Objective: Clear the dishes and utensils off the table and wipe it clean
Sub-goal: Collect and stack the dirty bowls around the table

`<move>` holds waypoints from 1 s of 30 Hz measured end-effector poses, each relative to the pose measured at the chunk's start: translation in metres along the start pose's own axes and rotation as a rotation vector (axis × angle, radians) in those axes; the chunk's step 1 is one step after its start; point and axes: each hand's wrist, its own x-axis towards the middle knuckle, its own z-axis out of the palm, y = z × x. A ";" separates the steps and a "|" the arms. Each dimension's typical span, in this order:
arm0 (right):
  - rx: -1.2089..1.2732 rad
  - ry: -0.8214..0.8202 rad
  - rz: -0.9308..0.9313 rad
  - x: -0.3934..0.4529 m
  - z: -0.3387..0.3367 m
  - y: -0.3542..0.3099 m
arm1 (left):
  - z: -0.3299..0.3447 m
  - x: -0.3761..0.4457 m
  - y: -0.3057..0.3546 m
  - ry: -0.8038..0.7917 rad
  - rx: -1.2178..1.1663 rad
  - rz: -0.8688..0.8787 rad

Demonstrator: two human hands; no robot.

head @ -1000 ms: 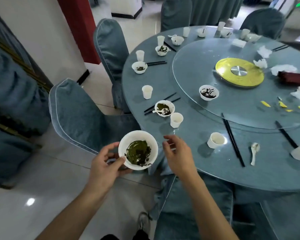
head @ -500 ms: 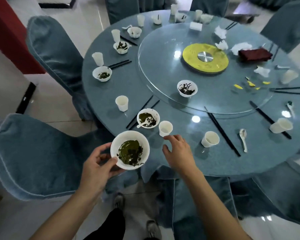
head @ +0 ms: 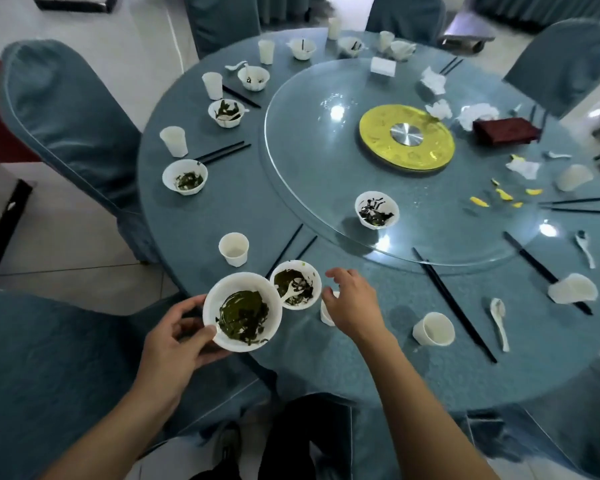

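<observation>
My left hand (head: 174, 344) grips a white bowl (head: 242, 310) smeared with dark green leftovers, held over the near edge of the round blue table (head: 361, 368). Just right of it on the table stands a smaller white bowl (head: 296, 284) with green scraps and a white spoon in it. My right hand (head: 352, 301) hovers with spread, relaxed fingers over a white cup (head: 326, 311), which it mostly hides; contact cannot be made out. Another white cup (head: 433, 329), black chopsticks (head: 454, 304) and a white spoon (head: 499, 322) lie further right.
A glass turntable (head: 326, 168) with a yellow centre carries a dirty bowl (head: 377, 209), crumpled napkins and a dark red cloth (head: 506, 130). Several more bowls, cups and chopsticks ring the left and far rim. Blue-covered chairs (head: 63, 119) surround the table.
I have stepped closer to the table. My left hand carried the large bowl up beside the small bowl, and my right hand moved forward over the cup next to it.
</observation>
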 end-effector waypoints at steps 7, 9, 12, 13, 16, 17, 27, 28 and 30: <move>-0.040 -0.226 0.110 0.083 0.027 0.012 | 0.038 0.039 0.008 0.094 0.004 -0.011; 0.034 -0.269 0.164 0.096 0.034 0.016 | 0.047 0.047 0.009 0.117 -0.007 -0.007; 0.159 -0.246 0.192 0.099 0.036 0.017 | 0.055 0.057 0.010 0.134 -0.024 -0.010; 0.199 -0.207 0.184 0.100 0.035 0.018 | 0.058 0.062 0.010 0.132 -0.024 -0.013; 0.243 -0.043 0.050 0.099 0.021 0.024 | 0.070 0.076 0.011 0.112 -0.018 -0.030; 0.157 0.062 -0.073 0.098 0.017 0.027 | 0.075 0.083 0.011 0.100 -0.020 -0.034; -0.172 0.518 -0.261 0.086 -0.021 0.047 | 0.116 0.134 0.015 -0.035 -0.033 -0.084; -0.154 0.541 -0.221 0.086 -0.028 0.047 | 0.119 0.139 0.014 -0.041 -0.040 -0.093; -0.111 0.604 -0.182 0.087 -0.044 0.048 | 0.127 0.149 0.010 -0.050 -0.060 -0.101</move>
